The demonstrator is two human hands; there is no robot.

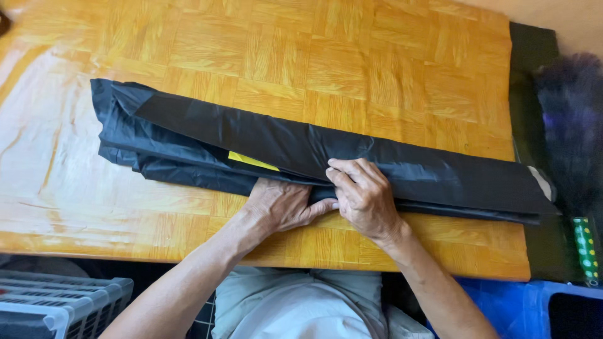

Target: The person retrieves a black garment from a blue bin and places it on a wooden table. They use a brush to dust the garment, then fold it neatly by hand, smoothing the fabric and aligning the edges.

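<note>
A long black plastic sheet (264, 135), folded into a flat band, lies slanted across the wooden table (352, 56) from upper left to lower right. A yellow strip (252, 161) shows between its layers. My left hand (279, 204) rests at the band's near edge with its fingertips tucked under the top layer. My right hand (363, 194) sits just right of it, fingers curled over and pinching that top layer's edge. The two hands touch near the middle of the band.
A white slatted plastic basket (59, 304) stands below the table at lower left. A blue bin (502, 304) sits at lower right. A dark feather duster (568, 119) with a green dotted handle (585, 248) lies past the table's right edge.
</note>
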